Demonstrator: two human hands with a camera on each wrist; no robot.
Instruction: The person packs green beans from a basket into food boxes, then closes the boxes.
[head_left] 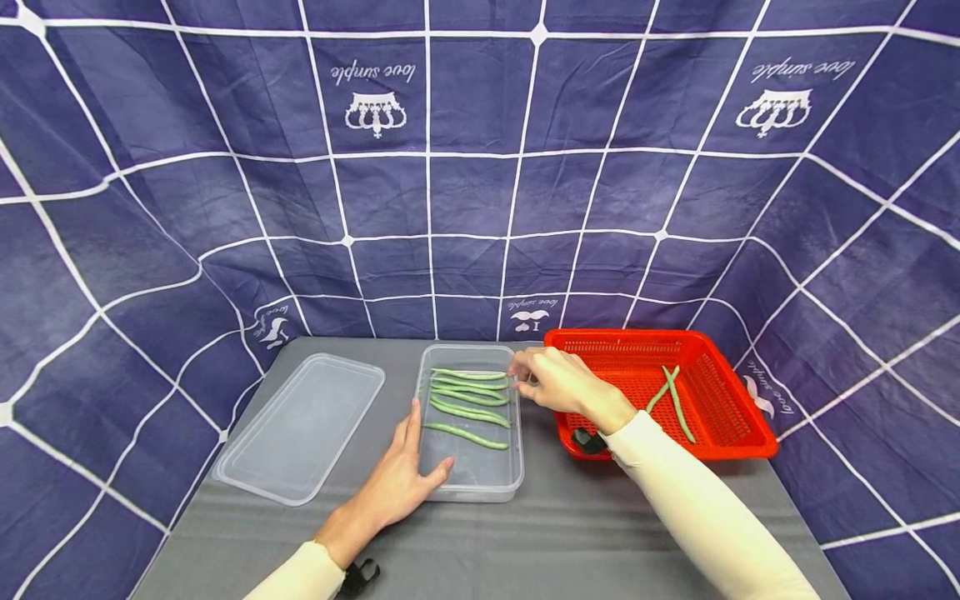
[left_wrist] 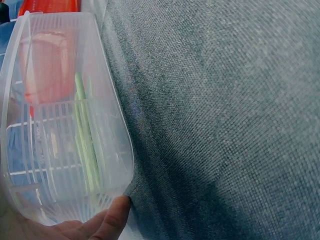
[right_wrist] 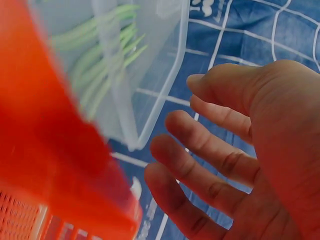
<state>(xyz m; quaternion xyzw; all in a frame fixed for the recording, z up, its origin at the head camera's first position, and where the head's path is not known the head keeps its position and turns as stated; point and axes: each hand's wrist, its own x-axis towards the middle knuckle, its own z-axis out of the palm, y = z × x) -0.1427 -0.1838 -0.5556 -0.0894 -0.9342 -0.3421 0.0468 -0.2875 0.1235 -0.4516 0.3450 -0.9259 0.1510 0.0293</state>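
Observation:
Several green beans [head_left: 468, 408] lie roughly side by side across a clear plastic container [head_left: 472, 483]. Against the container's left wall rests my left hand [head_left: 401, 475], fingers extended and thumb spread toward the near end. In the left wrist view, its fingertips [left_wrist: 117, 212] touch the translucent wall. My right hand [head_left: 558, 379] hovers between the container's right rim and a red basket [head_left: 738, 450]. The right wrist view shows its fingers loosely bent, with nothing held between them. Two more green beans [head_left: 678, 404] lie crossed inside the basket.
A translucent lid [head_left: 300, 429] lies flat on the grey tabletop [head_left: 525, 550], left of the container. Behind and on both sides hangs a blue cloth [head_left: 480, 192] with white grid lines. The basket's raised rim stands close to the right wrist.

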